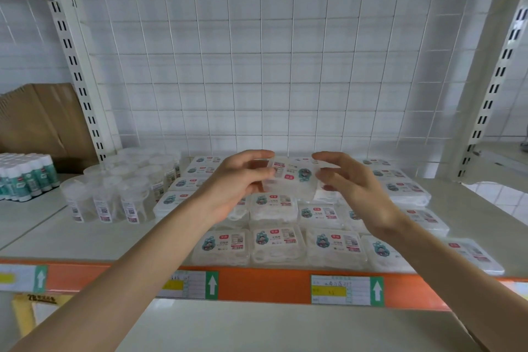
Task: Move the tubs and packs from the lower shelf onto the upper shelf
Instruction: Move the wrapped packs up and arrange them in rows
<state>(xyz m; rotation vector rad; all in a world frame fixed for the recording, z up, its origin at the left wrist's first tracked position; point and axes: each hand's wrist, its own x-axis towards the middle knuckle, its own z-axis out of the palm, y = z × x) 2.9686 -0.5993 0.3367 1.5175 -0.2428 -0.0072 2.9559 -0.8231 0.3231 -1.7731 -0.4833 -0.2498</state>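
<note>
Left hand (237,180), right hand (353,183) grip short ends of clear labelled rectangular plastic pack (294,177); long axis sideways, above white shelf (85,237).

The left hand (237,180) and right hand (348,183) hide both ends of the held pack (294,176), whose label is blurred. The forearms (171,226) cover several shelved packs (273,206). The left edge cuts off the glue sticks (28,177) and 1 price tag (23,277).
</note>
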